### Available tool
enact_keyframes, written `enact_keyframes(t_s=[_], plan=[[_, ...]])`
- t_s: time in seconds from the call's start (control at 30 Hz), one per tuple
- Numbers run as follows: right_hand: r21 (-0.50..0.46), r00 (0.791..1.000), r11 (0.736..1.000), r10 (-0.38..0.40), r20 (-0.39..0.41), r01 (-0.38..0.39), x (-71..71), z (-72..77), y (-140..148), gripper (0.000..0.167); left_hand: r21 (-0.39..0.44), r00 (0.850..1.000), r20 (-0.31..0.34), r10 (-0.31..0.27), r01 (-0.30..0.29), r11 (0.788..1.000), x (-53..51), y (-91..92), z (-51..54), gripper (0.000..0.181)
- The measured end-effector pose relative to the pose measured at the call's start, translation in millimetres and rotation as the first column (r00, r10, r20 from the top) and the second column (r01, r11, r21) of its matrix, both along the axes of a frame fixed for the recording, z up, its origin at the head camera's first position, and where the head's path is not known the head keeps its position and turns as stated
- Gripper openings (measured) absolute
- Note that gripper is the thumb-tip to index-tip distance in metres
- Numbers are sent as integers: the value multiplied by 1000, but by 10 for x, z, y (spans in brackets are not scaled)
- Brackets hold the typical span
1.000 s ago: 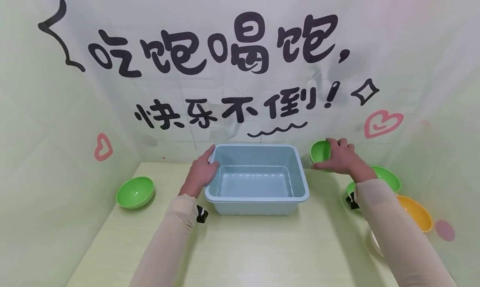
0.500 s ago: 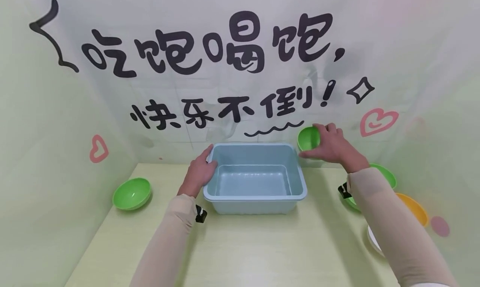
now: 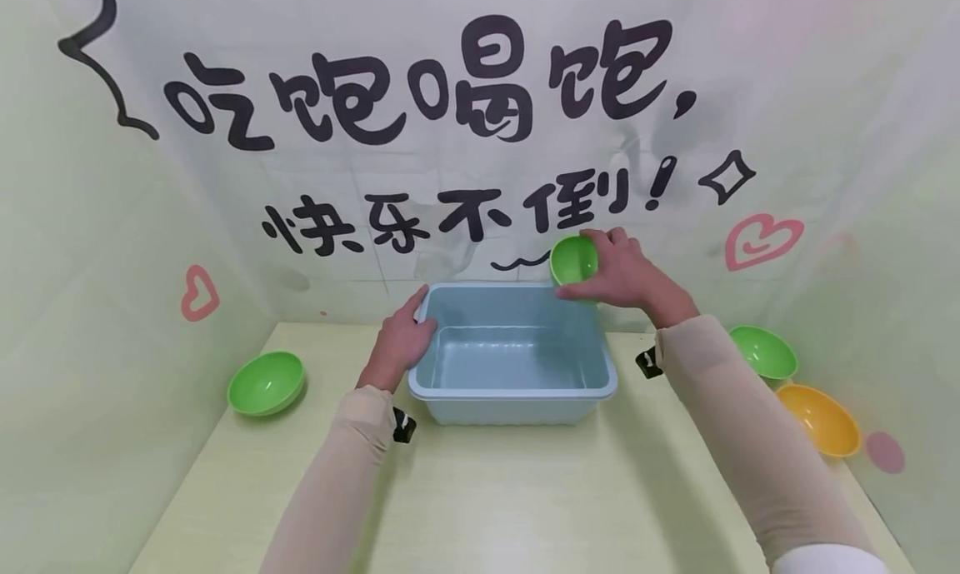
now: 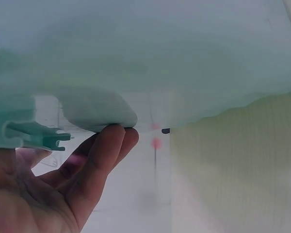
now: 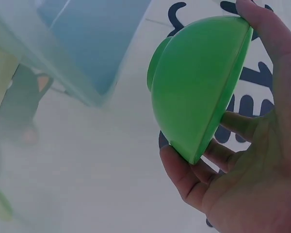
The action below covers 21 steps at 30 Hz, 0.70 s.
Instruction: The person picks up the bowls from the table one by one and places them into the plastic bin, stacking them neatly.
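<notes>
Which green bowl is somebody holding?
The green bowl in the right grip, tipped sideways near the blue tub. Nobody touches the other two green bowls in sight: the left green bowl and the right green bowl, beside the orange bowl.

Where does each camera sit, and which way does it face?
Head: on the head, faces forward and down at the blue tub; left grip, right grip and sleeves show.
Left wrist: on that wrist, faces the tub's outside; left grip shows.
Right wrist: on that wrist, faces the held green bowl; right grip shows.
Head and right wrist both show that bowl and tub.
</notes>
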State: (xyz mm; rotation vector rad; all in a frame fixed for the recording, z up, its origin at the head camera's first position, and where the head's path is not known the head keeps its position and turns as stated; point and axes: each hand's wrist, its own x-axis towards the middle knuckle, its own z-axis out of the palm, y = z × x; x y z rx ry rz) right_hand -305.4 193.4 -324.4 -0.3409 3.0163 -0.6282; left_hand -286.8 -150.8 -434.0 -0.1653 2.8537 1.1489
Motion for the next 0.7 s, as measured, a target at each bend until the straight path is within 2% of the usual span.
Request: enact_keyframes(t_s=[0.43, 0.7], plan=[[-107, 994, 988, 113, -16, -114, -121, -169, -370, 112, 27, 1000, 25, 11, -12, 1000, 8, 27, -32, 66], [-89, 977, 973, 213, -31, -215, -204, -291, -597, 109, 15, 1000, 5, 22, -22, 1000, 18, 11, -18, 67]])
